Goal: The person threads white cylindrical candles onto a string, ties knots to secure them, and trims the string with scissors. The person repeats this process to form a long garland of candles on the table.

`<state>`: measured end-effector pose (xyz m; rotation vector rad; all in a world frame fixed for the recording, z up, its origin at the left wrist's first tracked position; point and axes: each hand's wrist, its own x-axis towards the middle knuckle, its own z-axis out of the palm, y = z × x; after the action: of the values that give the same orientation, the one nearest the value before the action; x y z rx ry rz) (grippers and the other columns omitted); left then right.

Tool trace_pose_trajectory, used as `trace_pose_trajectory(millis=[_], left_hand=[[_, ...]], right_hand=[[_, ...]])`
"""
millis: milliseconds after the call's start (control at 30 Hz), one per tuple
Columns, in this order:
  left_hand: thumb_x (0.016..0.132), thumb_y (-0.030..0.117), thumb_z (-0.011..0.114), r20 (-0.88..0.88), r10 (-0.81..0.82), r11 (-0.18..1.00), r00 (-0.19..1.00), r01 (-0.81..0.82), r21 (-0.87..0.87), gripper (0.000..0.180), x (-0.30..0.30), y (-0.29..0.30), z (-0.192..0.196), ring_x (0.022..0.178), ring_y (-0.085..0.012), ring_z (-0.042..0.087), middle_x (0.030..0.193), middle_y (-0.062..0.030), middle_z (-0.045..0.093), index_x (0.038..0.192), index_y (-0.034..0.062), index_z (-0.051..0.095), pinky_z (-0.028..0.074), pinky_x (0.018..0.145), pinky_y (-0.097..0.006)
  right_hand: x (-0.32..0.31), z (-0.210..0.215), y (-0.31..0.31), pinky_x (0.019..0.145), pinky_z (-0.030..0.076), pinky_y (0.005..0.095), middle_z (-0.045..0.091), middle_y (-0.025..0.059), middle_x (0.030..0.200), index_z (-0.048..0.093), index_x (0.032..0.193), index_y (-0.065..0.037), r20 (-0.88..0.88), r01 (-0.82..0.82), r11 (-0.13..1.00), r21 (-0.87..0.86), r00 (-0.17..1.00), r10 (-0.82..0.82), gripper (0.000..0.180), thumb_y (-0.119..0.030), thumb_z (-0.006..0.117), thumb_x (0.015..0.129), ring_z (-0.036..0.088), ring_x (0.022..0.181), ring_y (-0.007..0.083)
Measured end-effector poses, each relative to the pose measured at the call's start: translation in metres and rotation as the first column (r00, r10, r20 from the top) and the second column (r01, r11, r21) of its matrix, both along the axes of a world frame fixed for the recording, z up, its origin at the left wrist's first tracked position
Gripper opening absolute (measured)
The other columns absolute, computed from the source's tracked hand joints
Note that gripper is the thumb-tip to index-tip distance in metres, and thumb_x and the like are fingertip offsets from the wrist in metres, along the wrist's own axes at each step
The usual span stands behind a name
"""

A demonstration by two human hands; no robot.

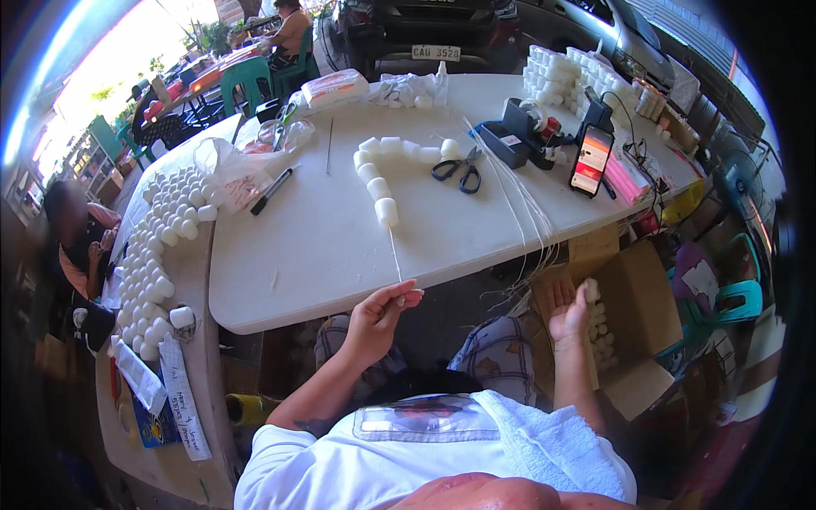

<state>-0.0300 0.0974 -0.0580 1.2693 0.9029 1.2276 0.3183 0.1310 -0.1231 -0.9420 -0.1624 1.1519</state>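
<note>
My left hand (pixel 380 319) pinches the end of a thin white string (pixel 394 255) at the table's front edge. From there the string runs up to a row of white, marshmallow-like pieces (pixel 387 212), which curves across the tabletop. Off the table's edge, my right hand (pixel 568 320) is held palm up with its fingers apart, and nothing shows in it. It is beside an open cardboard box (pixel 642 293) that holds more white pieces (pixel 597 327). Dark-handled scissors (pixel 457 173) lie by the far end of the row.
Many white pieces (pixel 157 255) cover the side table at left, near a black marker (pixel 272 190). Loose white strings (pixel 518 204) hang over the front edge. A phone (pixel 592 160) and a tape dispenser (pixel 518 136) stand at right. Another person (pixel 81 234) sits at far left.
</note>
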Motion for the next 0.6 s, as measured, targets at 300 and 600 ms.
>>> trace_pose_trajectory(millis=[300, 600], left_hand=[[0.098, 0.012, 0.050, -0.482, -0.221, 0.968, 0.848, 0.250, -0.003, 0.019, 0.002, -0.028, 0.045, 0.069, -0.0204, 0.066, 0.083, -0.0114, 0.065, 0.114, 0.0057, 0.043, 0.052, 0.064, -0.032], [0.089, 0.028, 0.061, -0.817, 0.348, 0.902, 0.460, 0.073, 0.425, 0.044, -0.009, 0.098, 0.059, 0.137, -0.0376, 0.030, 0.144, -0.0175, 0.040, 0.131, 0.0202, 0.051, 0.030, 0.106, -0.056]], right_hand=[[-0.155, 0.073, -0.017, 0.088, 0.050, 0.0378, 0.062, 0.0132, 0.117, 0.055, 0.128, -0.009, 0.996, -0.919, 0.386, 0.079, 0.085, 0.000, 0.045, 0.008, 0.055, 0.086, 0.059, 0.106, 0.0306], [-0.147, 0.071, -0.047, 0.077, 0.053, 0.0354, 0.065, 0.0144, 0.098, 0.065, 0.106, -0.004, 0.984, -0.915, 0.376, 0.147, 0.176, 0.042, 0.024, 0.004, 0.063, 0.083, 0.064, 0.089, 0.0301]])
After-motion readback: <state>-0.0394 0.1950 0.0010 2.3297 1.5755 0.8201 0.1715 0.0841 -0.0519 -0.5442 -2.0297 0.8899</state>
